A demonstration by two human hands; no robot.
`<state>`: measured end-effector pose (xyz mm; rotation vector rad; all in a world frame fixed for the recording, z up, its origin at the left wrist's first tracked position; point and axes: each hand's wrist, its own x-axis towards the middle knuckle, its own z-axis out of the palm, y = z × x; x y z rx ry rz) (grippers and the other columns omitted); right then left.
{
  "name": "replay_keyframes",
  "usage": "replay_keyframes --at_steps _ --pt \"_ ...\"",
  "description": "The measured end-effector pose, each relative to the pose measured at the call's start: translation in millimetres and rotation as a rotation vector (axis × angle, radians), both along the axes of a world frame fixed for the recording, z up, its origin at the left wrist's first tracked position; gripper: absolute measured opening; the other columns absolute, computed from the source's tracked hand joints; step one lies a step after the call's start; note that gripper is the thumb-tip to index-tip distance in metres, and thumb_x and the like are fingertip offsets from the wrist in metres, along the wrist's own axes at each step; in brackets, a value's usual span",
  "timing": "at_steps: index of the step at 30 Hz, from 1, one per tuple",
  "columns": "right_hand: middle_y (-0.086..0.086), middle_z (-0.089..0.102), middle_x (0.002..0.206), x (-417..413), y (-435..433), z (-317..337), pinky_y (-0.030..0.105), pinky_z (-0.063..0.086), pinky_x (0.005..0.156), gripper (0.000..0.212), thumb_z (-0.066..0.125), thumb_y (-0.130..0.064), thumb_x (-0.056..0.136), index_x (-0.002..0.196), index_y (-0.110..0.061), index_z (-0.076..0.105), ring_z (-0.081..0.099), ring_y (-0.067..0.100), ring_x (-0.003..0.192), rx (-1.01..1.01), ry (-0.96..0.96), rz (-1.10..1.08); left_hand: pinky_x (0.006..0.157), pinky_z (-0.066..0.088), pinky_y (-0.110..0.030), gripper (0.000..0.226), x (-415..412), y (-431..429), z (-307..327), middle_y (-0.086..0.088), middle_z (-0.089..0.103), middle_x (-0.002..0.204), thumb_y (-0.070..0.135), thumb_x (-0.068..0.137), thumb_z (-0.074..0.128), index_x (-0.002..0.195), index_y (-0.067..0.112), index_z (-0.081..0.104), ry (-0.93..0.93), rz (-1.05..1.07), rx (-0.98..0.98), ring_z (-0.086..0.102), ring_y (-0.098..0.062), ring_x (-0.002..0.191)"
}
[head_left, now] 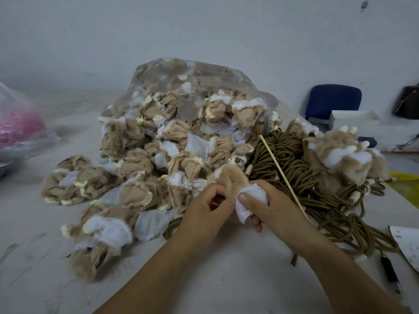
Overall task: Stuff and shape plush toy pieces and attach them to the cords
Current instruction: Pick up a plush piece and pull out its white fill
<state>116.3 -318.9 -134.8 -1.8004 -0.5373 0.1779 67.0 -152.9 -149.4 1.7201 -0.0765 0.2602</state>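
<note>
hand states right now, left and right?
Left hand: closed, pinching the tan-and-white fuzzy plush toy piece.
Right hand: closed, gripping that piece's white fabric end.

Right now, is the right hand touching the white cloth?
Touching. Head view: right hand grips the white cloth, thumb pressed on it.

I count one clear bag point(204, 71) at 12 o'clock, one bag with pink content point(20, 125) at 9 o'clock, one blue chair point(332, 100) and one white box point(353, 118) at 2 o'clock, one wooden stick point(278, 168), and one pen point(390, 275) and one paper sheet point(408, 245) at 4 o'clock. The plush pieces point(136, 168) are too many to count, more than twenty, and the brown cords point(290, 159) form one tangled heap.
</note>
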Motion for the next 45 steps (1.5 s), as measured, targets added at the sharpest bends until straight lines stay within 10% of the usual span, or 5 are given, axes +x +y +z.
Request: replay_keyframes --at_steps 5,18,25,32,45 --pt "-0.001 0.064 0.063 0.7 -0.2 -3.8 0.024 0.048 0.05 0.009 0.064 -0.034 0.089 0.091 -0.027 0.06 0.058 0.01 0.054 0.051 0.081 -0.007 0.075 0.055 -0.033 0.035 -0.6 -2.8 -4.1 -0.006 0.068 0.095 0.053 0.077 0.068 0.096 0.024 0.059 0.023 -0.049 0.089 0.066 -0.022 0.088" --pt "-0.003 0.066 0.097 -1.2 9.4 -11.8 0.043 0.06 0.075 0.027 0.072 -0.031 0.084 0.103 -0.035 0.054 0.068 0.016 0.086 0.017 0.144 0.069 0.052 0.042 -0.013 0.014 7.6 -1.5 -9.6 0.016 0.058 0.065 0.026 0.092 0.063 0.083 0.021 0.055 0.036 0.22 0.079 0.051 0.003 0.058" --pt "0.003 0.054 0.102 2.4 5.1 -8.5 0.045 0.058 0.074 0.022 0.074 -0.031 0.081 0.092 -0.02 0.058 0.061 0.021 0.092 -0.103 -0.035 -0.035 0.077 0.053 -0.05 0.016 5.1 0.3 -5.1 -0.015 0.064 0.085 0.024 0.096 0.06 0.09 0.01 0.059 0.045 0.04 0.01 0.062 -0.029 0.079" --pt "-0.012 0.062 0.073 2.6 1.6 -5.9 0.014 0.046 0.054 0.018 0.07 -0.034 0.084 0.081 -0.025 0.055 0.058 -0.003 0.064 -0.122 -0.123 -0.038 0.076 0.049 -0.029 0.011 3.2 3.9 -5.8 -0.003 0.065 0.086 0.032 0.095 0.057 0.088 0.024 0.062 0.05 -0.095 -0.016 0.06 -0.012 0.081" --pt "-0.012 0.054 0.066 2.1 2.6 -4.9 0.018 0.042 0.052 0.021 0.064 -0.028 0.089 0.077 -0.022 0.048 0.05 0.001 0.06 -0.101 -0.016 -0.085 0.057 0.036 -0.013 0.027 6.0 8.7 -10.9 0.022 0.049 0.065 0.03 0.099 0.057 0.075 0.041 0.052 -0.049 -0.135 0.284 0.041 0.003 0.06"
